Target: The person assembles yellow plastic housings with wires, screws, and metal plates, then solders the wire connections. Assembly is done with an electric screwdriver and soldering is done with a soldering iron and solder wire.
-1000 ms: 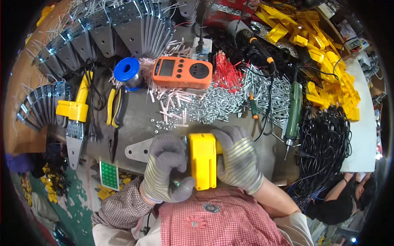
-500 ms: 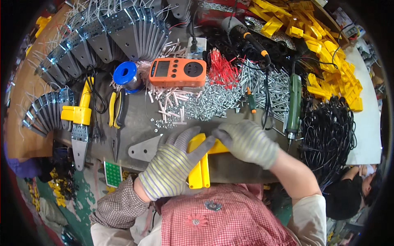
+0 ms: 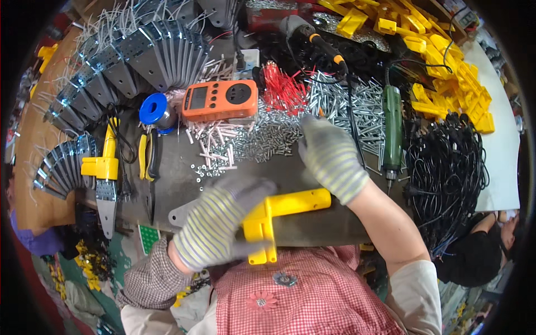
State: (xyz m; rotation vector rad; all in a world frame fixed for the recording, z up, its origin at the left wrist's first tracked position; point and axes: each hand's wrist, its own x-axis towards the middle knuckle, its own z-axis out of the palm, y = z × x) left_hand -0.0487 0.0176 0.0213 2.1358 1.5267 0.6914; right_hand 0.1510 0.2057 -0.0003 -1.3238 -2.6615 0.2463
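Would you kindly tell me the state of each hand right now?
Left hand: closed on the yellow housing.
Right hand: at the bolts; grip cannot be told.

My left hand (image 3: 212, 223), blurred in a grey glove with pale yellow stripes, holds a bright yellow plastic housing (image 3: 298, 204) whose handle points right; a flat grey metal plate (image 3: 177, 216) is partly hidden by that hand; my right hand (image 3: 333, 159), gloved alike, is over the near side of a heap of small silver metal screws (image 3: 268, 140); beyond sit an orange rectangular meter (image 3: 220, 101) and thin bright red pieces (image 3: 283, 89); rightward lies a green cylindrical electric screwdriver (image 3: 392, 131); leftward, yellow-and-black-handled pliers (image 3: 148, 159).
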